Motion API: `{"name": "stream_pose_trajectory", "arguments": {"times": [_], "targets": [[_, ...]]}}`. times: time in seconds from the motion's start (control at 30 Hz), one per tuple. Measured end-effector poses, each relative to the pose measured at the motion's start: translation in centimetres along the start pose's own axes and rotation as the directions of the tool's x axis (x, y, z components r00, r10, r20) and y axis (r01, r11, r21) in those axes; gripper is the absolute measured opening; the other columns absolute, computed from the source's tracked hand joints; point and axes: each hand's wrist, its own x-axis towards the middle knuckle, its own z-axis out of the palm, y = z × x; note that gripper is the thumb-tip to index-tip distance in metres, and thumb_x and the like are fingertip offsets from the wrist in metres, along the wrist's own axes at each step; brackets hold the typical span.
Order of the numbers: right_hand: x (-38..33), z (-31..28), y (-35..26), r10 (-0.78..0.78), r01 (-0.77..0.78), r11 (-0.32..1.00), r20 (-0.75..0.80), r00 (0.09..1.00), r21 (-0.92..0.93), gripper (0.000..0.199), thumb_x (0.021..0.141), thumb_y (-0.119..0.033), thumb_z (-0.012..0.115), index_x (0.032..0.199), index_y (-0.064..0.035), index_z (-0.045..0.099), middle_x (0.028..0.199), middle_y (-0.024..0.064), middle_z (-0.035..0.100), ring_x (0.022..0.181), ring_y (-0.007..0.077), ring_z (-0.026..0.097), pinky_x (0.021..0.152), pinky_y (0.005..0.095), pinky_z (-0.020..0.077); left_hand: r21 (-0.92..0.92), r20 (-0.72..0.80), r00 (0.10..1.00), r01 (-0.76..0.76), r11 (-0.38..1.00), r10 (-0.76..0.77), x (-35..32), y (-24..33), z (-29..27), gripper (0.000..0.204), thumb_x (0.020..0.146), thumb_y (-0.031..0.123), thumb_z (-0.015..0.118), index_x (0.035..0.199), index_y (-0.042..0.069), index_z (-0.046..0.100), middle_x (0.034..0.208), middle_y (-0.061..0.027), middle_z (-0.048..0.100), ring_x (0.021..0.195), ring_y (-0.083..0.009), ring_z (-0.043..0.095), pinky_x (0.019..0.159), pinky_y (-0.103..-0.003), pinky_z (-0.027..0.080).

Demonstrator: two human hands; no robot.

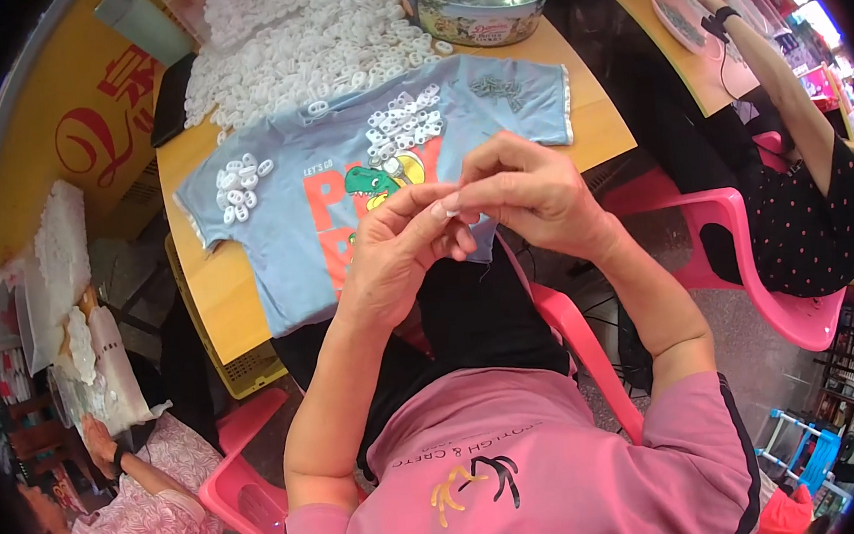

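Note:
My left hand [400,244] and my right hand [534,193] meet in front of me, above the near edge of a light blue T-shirt [290,248] spread over the table. Between the left thumb and forefinger sits a small white plastic piece [451,205], mostly covered by fingers. The right fingertips are pinched together against it; what they grip is too small to make out. On the shirt lie a left cluster of white oval pieces [238,188], a middle cluster of white pieces [402,126], and a scatter of thin dark metal bits [496,88] at the right.
A broad heap of white oval pieces [299,46] covers the table's back. Beside it stands a round tin [489,31] holding small metallic parts. Pink chairs [595,364] flank me. Other people work at the left and at a right-hand table [655,43].

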Motion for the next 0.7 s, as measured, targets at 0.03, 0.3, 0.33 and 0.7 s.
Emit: {"name": "stream_pose_trajectory", "arguments": {"times": [0.03, 0.3, 0.33, 0.7], "targets": [[-0.3, 0.0, 0.2, 0.015, -0.015, 1.000, -0.009, 1.000, 0.000, 0.036, 0.072, 0.013, 0.067, 0.100, -0.0076, 0.073, 0.091, 0.0073, 0.059, 0.084, 0.0191, 0.061, 0.070, 0.0285, 0.0511, -0.038, 0.010, 0.999, 0.042, 0.998, -0.042, -0.1, 0.1, 0.1, 0.023, 0.096, 0.015, 0.059, 0.112, -0.001, 0.061, 0.093, -0.0085, 0.065, 0.078, -0.0142, 0.064, 0.067, -0.026, 0.053], [-2.6, -0.7, 1.4, 0.027, -0.026, 0.999, -0.009, 1.000, 0.027, 0.032, 0.073, 0.011, 0.067, 0.099, -0.0069, 0.072, 0.095, 0.0091, 0.059, 0.083, 0.0207, 0.060, 0.071, 0.0291, 0.0508, -0.021, 0.039, 0.983, 0.182, 0.983, -0.181, 0.5, -0.7, 0.4, 0.014, 0.094, 0.010, 0.061, 0.104, 0.000, 0.062, 0.090, -0.0080, 0.063, 0.074, -0.0140, 0.062, 0.063, -0.025, 0.050], [-2.8, -0.8, 1.4, 0.032, -0.032, 0.999, -0.020, 0.999, 0.005, 0.031, 0.073, 0.011, 0.067, 0.099, -0.0059, 0.072, 0.096, 0.0094, 0.060, 0.082, 0.0202, 0.060, 0.069, 0.0286, 0.0503, -0.022, 0.009, 0.981, 0.196, 0.980, -0.196, 0.5, -0.6, 0.9, 0.010, 0.093, 0.010, 0.062, 0.098, 0.002, 0.061, 0.087, -0.0064, 0.061, 0.072, -0.0130, 0.061, 0.062, -0.024, 0.049], [0.2, -3.3, 4.9, 0.229, -0.244, 0.827, -0.092, 0.969, -0.506, 0.008, 0.083, -0.006, 0.067, 0.090, -0.0023, 0.069, 0.085, 0.0096, 0.063, 0.070, 0.0234, 0.062, 0.062, 0.0332, 0.0480, 0.107, -0.167, 0.986, 0.033, 0.994, -0.015, 0.9, -0.1, 0.2, 0.014, 0.094, 0.009, 0.060, 0.103, -0.001, 0.055, 0.096, -0.0146, 0.066, 0.078, -0.0176, 0.068, 0.068, -0.029, 0.058]]}}
